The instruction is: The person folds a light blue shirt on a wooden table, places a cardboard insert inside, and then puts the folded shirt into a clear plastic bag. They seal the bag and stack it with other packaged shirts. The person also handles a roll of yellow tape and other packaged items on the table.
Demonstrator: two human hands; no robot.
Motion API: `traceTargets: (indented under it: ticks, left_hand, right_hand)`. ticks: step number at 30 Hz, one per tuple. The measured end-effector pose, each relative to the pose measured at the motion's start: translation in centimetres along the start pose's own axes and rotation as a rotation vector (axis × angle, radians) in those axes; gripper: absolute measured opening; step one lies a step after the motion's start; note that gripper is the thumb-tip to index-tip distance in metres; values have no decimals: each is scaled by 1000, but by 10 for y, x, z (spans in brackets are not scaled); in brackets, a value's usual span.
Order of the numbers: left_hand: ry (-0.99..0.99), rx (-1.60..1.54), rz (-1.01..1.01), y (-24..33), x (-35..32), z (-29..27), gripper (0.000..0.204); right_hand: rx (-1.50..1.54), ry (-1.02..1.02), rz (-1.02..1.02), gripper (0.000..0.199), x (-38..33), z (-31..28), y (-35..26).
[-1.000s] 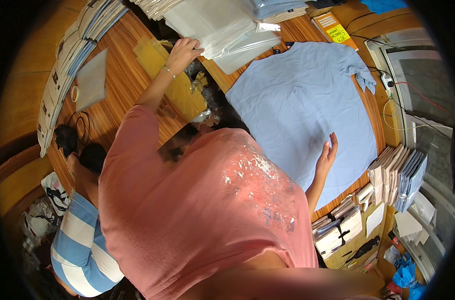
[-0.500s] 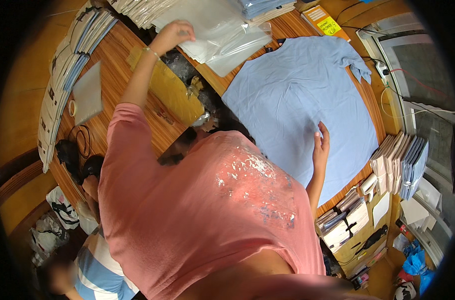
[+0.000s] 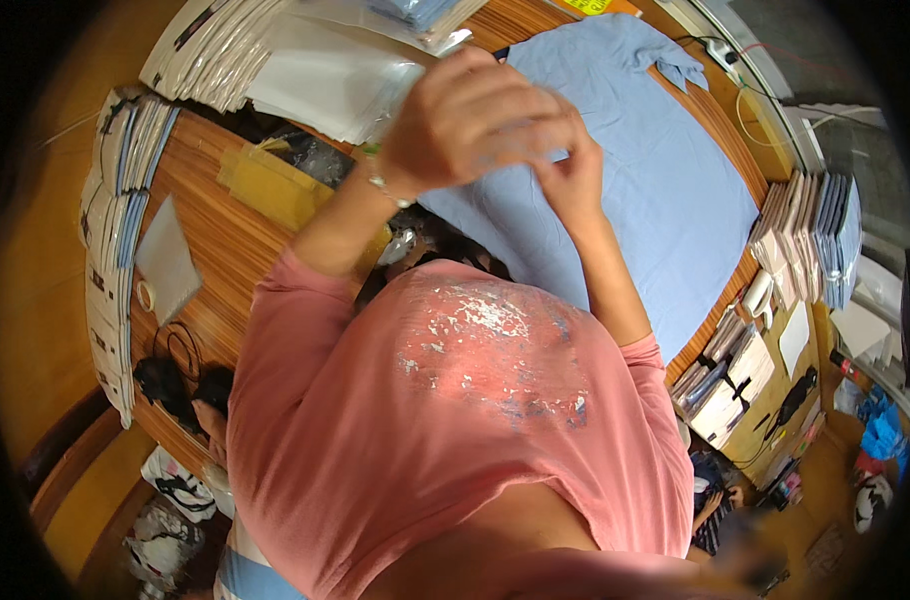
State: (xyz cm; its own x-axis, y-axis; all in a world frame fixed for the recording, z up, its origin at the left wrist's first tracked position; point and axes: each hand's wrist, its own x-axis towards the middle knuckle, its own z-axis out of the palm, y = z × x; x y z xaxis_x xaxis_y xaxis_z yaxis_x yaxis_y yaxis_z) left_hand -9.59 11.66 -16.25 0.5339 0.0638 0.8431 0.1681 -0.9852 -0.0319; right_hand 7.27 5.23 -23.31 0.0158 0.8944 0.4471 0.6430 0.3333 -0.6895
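Note:
My left hand (image 3: 465,125) and my right hand (image 3: 576,180) are raised and meet over the left part of a light blue shirt (image 3: 645,220). The left hand is smeared by motion and covers most of the right hand's fingers. Whether anything is between them does not show. Spread on the wooden table (image 3: 210,210), the shirt has one short sleeve reaching to the far right. Beyond my left hand lies a pile of clear plastic bags (image 3: 325,80).
Stacks of packed folded garments (image 3: 215,50) line the far left, with more folded garments (image 3: 800,235) at the right by the window. A tape-covered yellow-brown cardboard piece (image 3: 275,185) lies left of the shirt. Cables hang at the right; other people are partly visible low down.
My left hand has moved right from the plastic bags, and my right hand has risen off the shirt's lower part to meet it. The whole view has shifted.

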Motion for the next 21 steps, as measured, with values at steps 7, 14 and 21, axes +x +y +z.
traceTargets:
  ticks: [7,14,21]
  left_hand:
    - [122,-263,-569,-33,-106,116,23]
    - [-526,430,-541,-118,-176,187,40]
    - [-109,71,-869,-68,-155,136,53]
  right_hand:
    - [501,322,984,25,-103,-64,96]
    - [487,306,979,32,-117,-64,119]
    - [627,215,1079,34,-88,-12,138]
